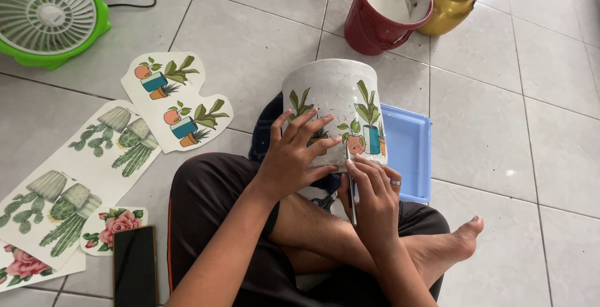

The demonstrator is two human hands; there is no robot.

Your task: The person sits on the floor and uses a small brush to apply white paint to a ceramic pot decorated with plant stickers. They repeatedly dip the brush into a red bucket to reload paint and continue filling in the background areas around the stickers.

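Note:
A white, speckled pot [331, 88] lies tilted on my lap, its side decorated with pictures of potted plants [364, 125]. My left hand [294, 154] presses flat on the pot's side over one plant picture, fingers spread. My right hand [372, 194], a ring on one finger, grips a thin brush [352, 188] whose tip touches the pot's lower edge beside the orange-pot picture. I sit cross-legged in dark shorts on a tiled floor.
A blue tray [409, 150] lies under the pot. Cut-out plant and cactus pictures [178, 97] and rose pictures [115, 226] lie left, beside a black phone [134, 266]. A green fan [47, 13], red bucket [375, 25] and brass jug [447, 0] stand behind.

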